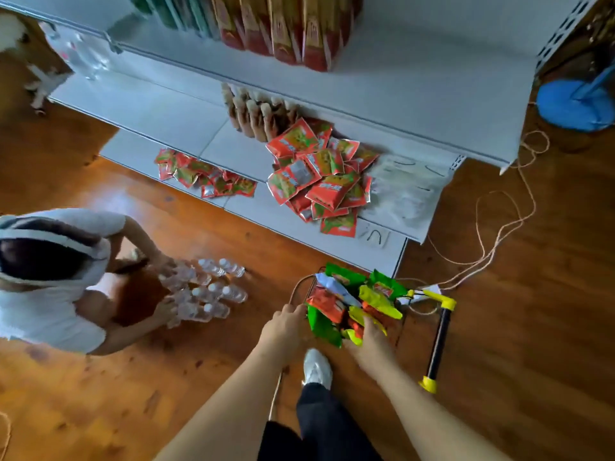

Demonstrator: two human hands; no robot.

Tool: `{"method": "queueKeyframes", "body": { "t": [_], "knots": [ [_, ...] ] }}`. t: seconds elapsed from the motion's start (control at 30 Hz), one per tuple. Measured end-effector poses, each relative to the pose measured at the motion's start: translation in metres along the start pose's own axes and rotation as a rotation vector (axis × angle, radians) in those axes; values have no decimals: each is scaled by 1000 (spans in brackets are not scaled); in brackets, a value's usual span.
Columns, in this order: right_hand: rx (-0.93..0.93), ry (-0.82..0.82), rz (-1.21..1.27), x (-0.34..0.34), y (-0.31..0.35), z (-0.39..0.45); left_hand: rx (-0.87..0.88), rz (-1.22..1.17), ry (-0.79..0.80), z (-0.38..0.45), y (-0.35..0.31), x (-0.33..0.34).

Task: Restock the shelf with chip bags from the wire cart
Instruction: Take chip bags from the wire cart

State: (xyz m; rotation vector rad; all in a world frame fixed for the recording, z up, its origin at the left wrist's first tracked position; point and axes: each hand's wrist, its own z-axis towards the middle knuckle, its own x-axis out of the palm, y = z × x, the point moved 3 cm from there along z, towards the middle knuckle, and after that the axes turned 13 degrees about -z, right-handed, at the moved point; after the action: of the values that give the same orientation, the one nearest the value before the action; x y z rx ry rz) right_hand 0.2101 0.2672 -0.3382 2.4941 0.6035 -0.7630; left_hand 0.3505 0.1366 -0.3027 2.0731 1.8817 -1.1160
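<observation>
A small wire cart with a black and yellow handle stands on the wooden floor in front of the white shelf. It is heaped with green, red, yellow and white chip bags. My left hand grips the cart's left rim beside a green bag. My right hand reaches into the heap, its fingers closed around yellow and orange bags. A pile of red snack packets lies on the bottom shelf board, with a smaller flat spread to its left.
Another person crouches at the left, handling clear water bottles on the floor. My shoe is just below the cart. An orange cord loops across the floor at right. A blue fan base stands beside the shelf.
</observation>
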Motion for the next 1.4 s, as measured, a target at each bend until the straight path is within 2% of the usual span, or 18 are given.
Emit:
{"method": "queueKeyframes", "body": {
  "t": [0.17,0.3,0.43,0.5,0.6,0.77,0.87,0.93,1.0,1.1,1.2,1.27,1.4],
  "knots": [
    [396,96,415,65,11,54,129,121,20,83,25,4],
    [683,27,945,116,13,103,328,237,86,165,36,36],
    [852,-111,1555,166,2,151,504,397,278,228,46,86],
    [885,-156,1659,181,2,163,516,409,319,239,51,101],
    [960,-150,1725,188,11,154,551,326,258,238,47,103],
    [853,-225,1934,161,37,120,511,234,224,198,26,60],
    [853,-303,2112,111,61,83,562,99,170,155,5,8],
    [772,-297,2174,62,76,48,601,19,129,122,-18,-27],
    [667,-302,2246,16,83,6,645,-118,163,84,-48,-54],
    [464,-385,2344,-54,78,-57,696,-269,296,30,-102,-80],
    [329,-545,2413,-108,52,-120,771,-291,424,-21,-162,-85],
    [238,-653,2410,-133,20,-166,919,-235,491,-63,-212,-75],
    [83,-734,2355,-161,-40,-242,1124,-42,461,-130,-290,-36]
  ]
}}
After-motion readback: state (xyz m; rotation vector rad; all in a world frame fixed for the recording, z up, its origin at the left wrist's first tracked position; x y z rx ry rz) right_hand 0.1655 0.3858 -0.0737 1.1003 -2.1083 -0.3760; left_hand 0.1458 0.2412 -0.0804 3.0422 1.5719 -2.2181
